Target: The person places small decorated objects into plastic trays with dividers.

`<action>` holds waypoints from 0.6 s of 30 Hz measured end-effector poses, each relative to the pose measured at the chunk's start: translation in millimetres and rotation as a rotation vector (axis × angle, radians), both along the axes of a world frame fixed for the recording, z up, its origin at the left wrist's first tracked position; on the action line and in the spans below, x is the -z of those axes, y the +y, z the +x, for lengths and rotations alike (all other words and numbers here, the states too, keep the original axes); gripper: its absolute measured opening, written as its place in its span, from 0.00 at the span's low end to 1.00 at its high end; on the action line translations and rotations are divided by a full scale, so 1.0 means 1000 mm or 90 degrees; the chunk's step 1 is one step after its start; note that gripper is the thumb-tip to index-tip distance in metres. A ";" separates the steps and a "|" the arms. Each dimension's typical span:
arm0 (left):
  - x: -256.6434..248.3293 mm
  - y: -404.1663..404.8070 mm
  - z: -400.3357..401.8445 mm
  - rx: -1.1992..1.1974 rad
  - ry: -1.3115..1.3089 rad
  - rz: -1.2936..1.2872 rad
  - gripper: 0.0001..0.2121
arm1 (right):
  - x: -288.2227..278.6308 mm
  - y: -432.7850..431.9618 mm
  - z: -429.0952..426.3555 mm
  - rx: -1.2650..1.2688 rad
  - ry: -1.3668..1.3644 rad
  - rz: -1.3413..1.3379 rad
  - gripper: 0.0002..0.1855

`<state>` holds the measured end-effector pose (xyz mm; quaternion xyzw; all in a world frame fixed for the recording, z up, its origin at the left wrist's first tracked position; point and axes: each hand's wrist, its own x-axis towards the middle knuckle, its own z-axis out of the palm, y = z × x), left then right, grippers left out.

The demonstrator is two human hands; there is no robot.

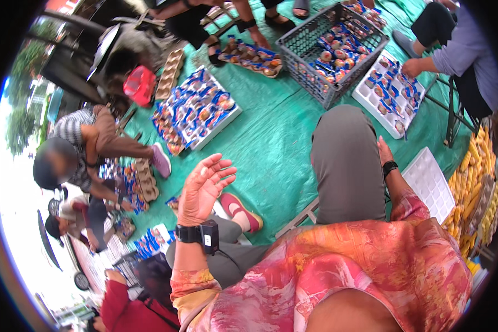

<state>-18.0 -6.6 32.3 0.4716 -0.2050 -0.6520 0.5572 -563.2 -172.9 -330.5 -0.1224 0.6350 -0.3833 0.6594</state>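
Observation:
Raised above my lap, my left hand [205, 189] is empty, fingers apart, with a black device strapped at its wrist. My right hand [385, 150] rests beside my knee, partly hidden by it; whether it holds anything is unclear. Beyond the left hand, a white foam tray [220, 133] carries many round items in blue-and-clear wrappers. Farther out, a grey plastic crate [313, 92] holds more wrapped items. To its right lies a partly filled white tray [392, 124]. An unfilled white molded tray [429, 182] is near my right forearm.
A green tarp [274, 137] covers the ground. Several people work around it, one at the right with a hand [413, 67] at a tray. Corn cobs [471, 174] are piled at the right. A cardboard egg tray [170, 74] and a red bag [140, 86] lie at the upper left.

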 end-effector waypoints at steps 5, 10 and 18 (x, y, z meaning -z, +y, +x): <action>-0.037 0.125 0.015 -0.125 -0.059 -0.027 0.27 | -0.075 -0.027 0.073 -0.192 -0.100 -0.092 0.32; -0.039 0.214 0.018 -0.250 -0.094 -0.076 0.26 | -0.161 -0.096 0.082 -0.219 -0.203 -0.417 0.10; -0.011 0.320 0.000 -0.392 -0.044 -0.132 0.22 | -0.406 -0.101 0.192 -0.519 -0.223 -0.584 0.20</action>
